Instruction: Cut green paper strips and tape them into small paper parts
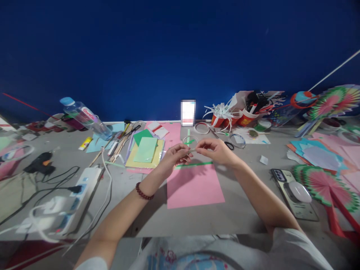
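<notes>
Above a pink paper sheet [196, 187], my left hand [176, 155] and my right hand [216, 150] come close together with fingertips pinched. Between them runs a thin pale strip [192, 150], held at both ends; its exact kind is too small to make out. Under the left fingers shows part of a pale curved edge, partly hidden by the hand. A green paper strip [197, 165] lies along the far edge of the pink sheet. Just beyond my fingers is a thin ring, like a tape roll [190, 138], with a small green piece beside it.
Left of the sheet lie stacked coloured papers [147, 150], wooden sticks [123, 141], a tilted water bottle [87, 118] and a power strip [81, 198] with cables. To the right are red paper cups [247, 117], scissors [229, 145], a phone [295, 198] with a mouse [299, 191], and folded paper fans [327, 183].
</notes>
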A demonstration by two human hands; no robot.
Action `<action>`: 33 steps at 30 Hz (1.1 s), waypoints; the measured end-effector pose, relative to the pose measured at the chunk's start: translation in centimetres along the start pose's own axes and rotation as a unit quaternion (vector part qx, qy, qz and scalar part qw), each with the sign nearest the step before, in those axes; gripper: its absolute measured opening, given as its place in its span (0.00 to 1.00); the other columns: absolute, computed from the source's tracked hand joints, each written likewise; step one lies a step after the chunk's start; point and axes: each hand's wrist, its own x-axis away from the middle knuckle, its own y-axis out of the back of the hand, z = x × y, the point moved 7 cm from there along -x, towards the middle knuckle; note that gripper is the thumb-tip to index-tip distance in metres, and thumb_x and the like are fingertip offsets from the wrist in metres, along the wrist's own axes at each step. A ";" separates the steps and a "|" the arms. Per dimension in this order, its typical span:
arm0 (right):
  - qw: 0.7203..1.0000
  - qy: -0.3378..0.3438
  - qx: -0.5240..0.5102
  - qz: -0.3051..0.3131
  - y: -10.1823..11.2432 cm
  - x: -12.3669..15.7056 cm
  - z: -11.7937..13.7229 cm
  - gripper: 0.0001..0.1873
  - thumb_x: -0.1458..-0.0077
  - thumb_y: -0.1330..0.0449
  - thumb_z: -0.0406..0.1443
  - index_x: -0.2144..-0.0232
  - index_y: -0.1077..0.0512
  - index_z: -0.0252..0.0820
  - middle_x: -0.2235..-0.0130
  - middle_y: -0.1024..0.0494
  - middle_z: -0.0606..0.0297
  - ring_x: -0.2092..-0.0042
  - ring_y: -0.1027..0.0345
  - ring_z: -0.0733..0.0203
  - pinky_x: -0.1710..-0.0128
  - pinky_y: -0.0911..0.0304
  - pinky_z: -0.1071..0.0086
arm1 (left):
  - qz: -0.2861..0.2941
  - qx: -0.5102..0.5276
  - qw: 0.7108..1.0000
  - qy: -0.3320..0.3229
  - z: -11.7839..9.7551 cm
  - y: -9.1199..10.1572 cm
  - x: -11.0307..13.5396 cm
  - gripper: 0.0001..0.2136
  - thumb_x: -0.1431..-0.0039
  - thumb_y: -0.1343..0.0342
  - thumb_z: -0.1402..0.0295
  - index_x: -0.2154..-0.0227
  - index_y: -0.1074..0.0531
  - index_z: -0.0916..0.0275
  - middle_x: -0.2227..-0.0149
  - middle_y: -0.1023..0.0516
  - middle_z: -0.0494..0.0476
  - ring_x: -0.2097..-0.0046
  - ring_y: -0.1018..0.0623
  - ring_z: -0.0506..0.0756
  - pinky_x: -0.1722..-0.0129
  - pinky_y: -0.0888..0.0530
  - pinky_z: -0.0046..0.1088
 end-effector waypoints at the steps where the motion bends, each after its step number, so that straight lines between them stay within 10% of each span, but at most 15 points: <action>1: 1.000 0.003 -0.004 0.006 0.1 0.0 0.0 0.10 0.45 0.41 0.41 0.69 0.25 0.40 0.68 0.22 0.63 0.66 0.32 0.62 0.66 0.38 0.67 | 0.003 0.003 1.000 -0.002 0.0 -0.1 0.0 0.17 0.56 0.33 0.58 0.68 0.31 0.62 0.72 0.24 0.50 0.75 0.26 0.47 0.73 0.30 0.23; 16: 0.992 -0.092 -0.079 0.044 -1.1 -0.4 -3.1 0.17 0.52 0.35 0.46 0.67 0.26 0.39 0.69 0.23 0.64 0.72 0.34 0.66 0.75 0.41 0.71 | -0.071 -0.138 0.979 -0.129 -1.7 0.3 0.5 0.13 0.52 0.35 0.60 0.69 0.26 0.63 0.70 0.23 0.53 0.68 0.23 0.51 0.67 0.26 0.27; 26: 0.982 -0.117 -0.144 -0.035 -1.9 -0.6 -3.9 0.13 0.53 0.36 0.43 0.68 0.27 0.39 0.74 0.28 0.68 0.72 0.36 0.66 0.73 0.40 0.71 | -0.114 -0.209 0.956 -0.171 -1.9 0.5 1.0 0.15 0.52 0.34 0.62 0.61 0.25 0.61 0.63 0.22 0.57 0.62 0.23 0.53 0.64 0.28 0.28; 33: 0.997 -0.071 -0.005 -0.023 -1.5 -0.4 -2.6 0.06 0.49 0.41 0.37 0.70 0.27 0.41 0.71 0.25 0.67 0.73 0.37 0.67 0.72 0.39 0.70 | -0.102 -0.299 0.915 -0.253 -2.8 -0.1 1.4 0.09 0.45 0.39 0.62 0.63 0.25 0.60 0.60 0.23 0.58 0.59 0.25 0.55 0.60 0.29 0.30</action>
